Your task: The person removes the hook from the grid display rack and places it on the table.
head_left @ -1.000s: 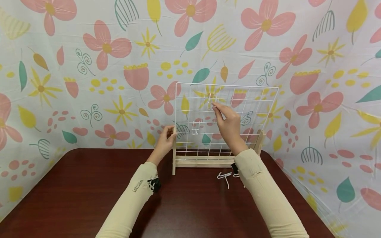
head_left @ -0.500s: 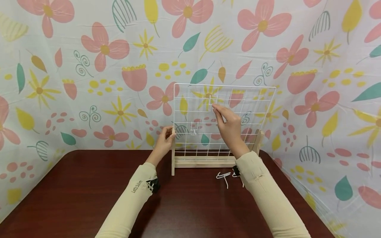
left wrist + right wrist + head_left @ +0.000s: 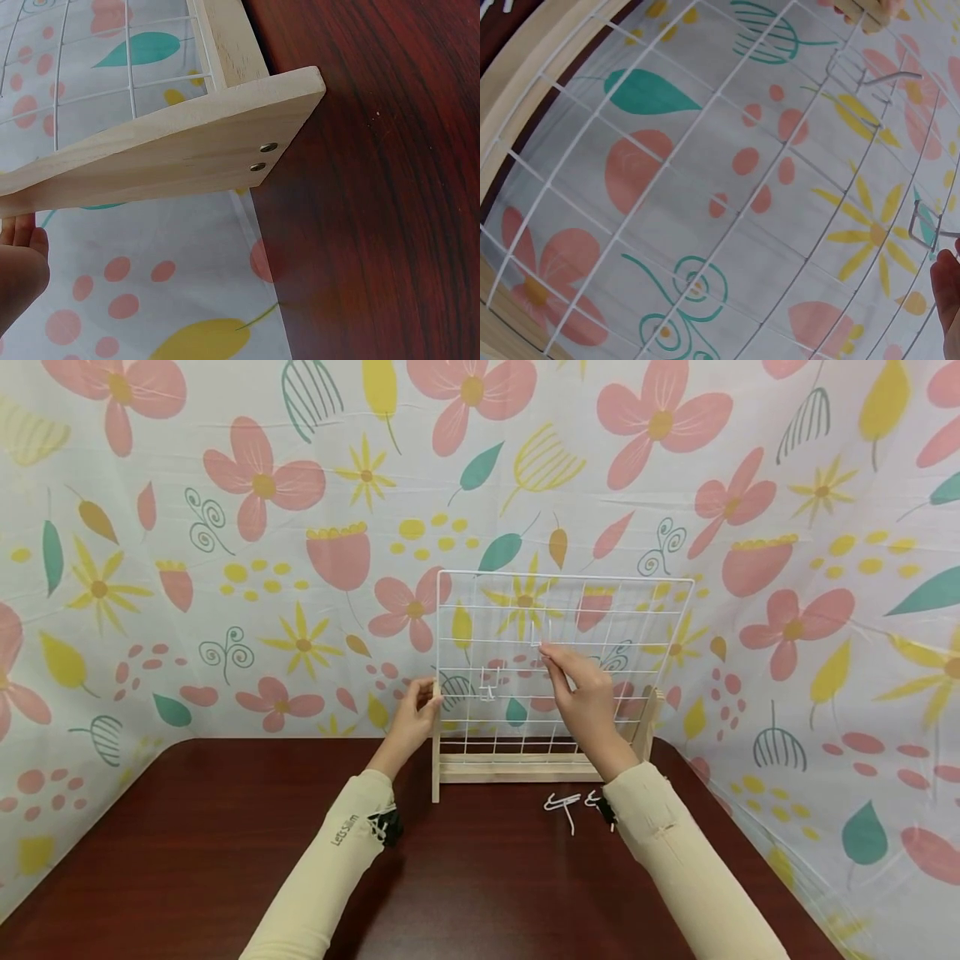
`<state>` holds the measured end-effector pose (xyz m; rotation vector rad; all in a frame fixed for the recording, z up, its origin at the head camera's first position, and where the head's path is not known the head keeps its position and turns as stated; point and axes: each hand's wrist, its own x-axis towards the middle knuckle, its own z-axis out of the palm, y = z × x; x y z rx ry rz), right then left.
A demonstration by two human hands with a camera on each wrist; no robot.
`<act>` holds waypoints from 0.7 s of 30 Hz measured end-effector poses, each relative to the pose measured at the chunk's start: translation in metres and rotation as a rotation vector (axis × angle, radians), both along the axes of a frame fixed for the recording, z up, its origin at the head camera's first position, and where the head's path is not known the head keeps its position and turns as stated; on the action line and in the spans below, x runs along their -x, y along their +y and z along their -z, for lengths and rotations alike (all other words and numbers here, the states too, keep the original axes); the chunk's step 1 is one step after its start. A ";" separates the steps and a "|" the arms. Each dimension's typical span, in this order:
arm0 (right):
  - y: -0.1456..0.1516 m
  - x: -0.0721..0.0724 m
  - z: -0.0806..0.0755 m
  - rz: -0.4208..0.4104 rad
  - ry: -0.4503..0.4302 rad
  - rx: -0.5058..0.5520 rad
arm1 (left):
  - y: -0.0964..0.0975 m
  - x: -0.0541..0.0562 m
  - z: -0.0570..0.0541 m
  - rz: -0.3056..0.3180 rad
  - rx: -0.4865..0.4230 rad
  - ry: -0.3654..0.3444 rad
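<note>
The person's left hand (image 3: 415, 710) grips the left wooden post (image 3: 437, 752), probably to steady the upright wire grid (image 3: 517, 670). Well apart from it, the right hand (image 3: 581, 693) pinches a white wire hook (image 3: 537, 643) at the grid's upper middle, fingertips at its near end, which seemingly leaves its far side free to meet the wires. Another hook (image 3: 488, 692) hangs lower left; loose hooks (image 3: 562, 803) lie on the table (image 3: 225, 860), near and right, within easy reach.

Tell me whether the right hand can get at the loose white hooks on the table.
Probably not at once: the right hand pinches another white hook at the wire grid. Once freed, likely yes: the loose hooks lie on its side of the wire grid, apparently unobstructed.
</note>
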<state>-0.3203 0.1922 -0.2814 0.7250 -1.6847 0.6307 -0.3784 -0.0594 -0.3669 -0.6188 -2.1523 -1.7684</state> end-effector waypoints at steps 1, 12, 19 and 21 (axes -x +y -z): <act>0.000 -0.001 0.002 -0.004 0.000 0.000 | 0.000 0.000 0.000 0.000 -0.001 0.001; 0.006 -0.006 0.022 -0.010 -0.023 -0.007 | -0.002 0.004 0.004 0.018 -0.012 -0.001; 0.011 -0.011 0.033 -0.010 -0.001 -0.061 | -0.001 0.002 0.001 0.000 0.002 -0.011; 0.013 -0.012 0.035 -0.007 0.002 -0.075 | -0.001 0.002 0.000 0.007 -0.005 -0.016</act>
